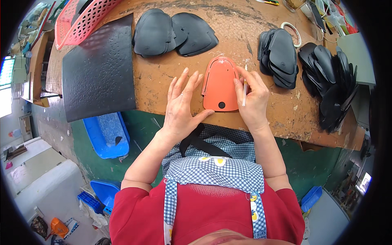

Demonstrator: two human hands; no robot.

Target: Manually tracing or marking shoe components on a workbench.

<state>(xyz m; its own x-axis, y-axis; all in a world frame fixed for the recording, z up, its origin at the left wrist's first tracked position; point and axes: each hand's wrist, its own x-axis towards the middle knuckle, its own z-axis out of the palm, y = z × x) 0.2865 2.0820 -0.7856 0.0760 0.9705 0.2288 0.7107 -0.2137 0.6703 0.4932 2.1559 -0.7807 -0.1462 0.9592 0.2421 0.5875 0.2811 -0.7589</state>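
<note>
Fingers [177, 87] of the left hand [178, 110] are spread in the head view, the thumb tip set at the lower edge of the coral plate [218, 83], which lies flat on the desk [151, 79], presumably so that it is steadied. By the right hand's [255, 100] thumb and index finger, a slim white stick [244, 96] is pinched beside the right edge, probably for fine control. Black pieces [281, 57] are stacked beyond, apparently for easy reach.
</note>
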